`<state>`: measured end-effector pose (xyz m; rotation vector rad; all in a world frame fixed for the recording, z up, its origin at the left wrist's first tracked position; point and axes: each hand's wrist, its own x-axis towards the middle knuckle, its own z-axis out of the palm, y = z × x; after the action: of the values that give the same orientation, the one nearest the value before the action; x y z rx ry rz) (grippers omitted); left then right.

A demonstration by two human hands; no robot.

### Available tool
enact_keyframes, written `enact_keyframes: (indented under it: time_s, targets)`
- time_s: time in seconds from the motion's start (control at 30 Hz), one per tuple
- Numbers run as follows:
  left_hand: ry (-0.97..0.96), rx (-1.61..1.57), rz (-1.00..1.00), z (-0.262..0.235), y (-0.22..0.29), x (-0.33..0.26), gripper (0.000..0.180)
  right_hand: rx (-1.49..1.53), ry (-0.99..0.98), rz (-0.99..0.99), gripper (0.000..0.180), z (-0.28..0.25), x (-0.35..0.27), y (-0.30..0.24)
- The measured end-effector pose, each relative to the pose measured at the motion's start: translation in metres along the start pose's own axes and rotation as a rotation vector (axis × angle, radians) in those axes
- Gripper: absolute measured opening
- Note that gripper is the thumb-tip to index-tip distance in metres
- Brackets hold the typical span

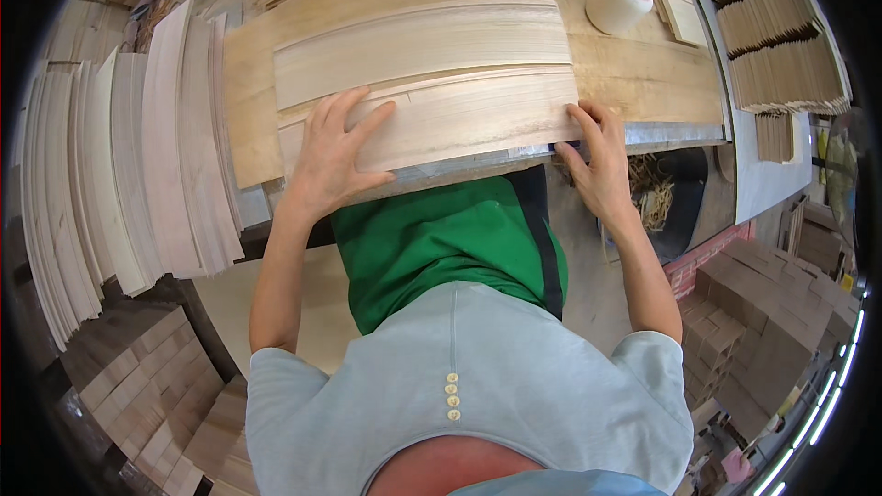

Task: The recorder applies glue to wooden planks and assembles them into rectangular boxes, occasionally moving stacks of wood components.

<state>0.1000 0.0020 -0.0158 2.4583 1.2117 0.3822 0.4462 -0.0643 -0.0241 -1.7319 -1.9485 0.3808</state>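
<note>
Two pale, thin wooden boards lie lengthwise on the workbench: a far board (413, 41) and a near board (459, 115), with a narrow seam between them. My left hand (335, 152) rests on the near board's left part, fingers spread and thumb by its front edge. At the board's right end, my right hand (602, 152) has its fingers curled, index finger at the end and thumb at the front corner. Something small and dark shows by that thumb, too hidden to name.
A white glue bottle (620, 5) with a red nozzle stands beyond the boards. Stacked wooden strips (170, 147) line the left side, and bundled thin pieces (781, 32) sit at the right. Below the bench's right part is a black bin (684, 193) of wood shavings.
</note>
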Motion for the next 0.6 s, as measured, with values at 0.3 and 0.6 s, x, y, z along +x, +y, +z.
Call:
enact_keyframes:
  time_s: [0.3, 0.6]
  targets:
    - [0.13, 0.129, -0.273, -0.018, -0.015, -0.018, 0.105, -0.006, -0.135, -0.024, 0.086, -0.011, 0.031, 0.015]
    - [0.073, -0.079, -0.342, -0.015, -0.042, -0.036, 0.107, 0.033, -0.323, -0.075, 0.098, -0.02, 0.062, 0.031]
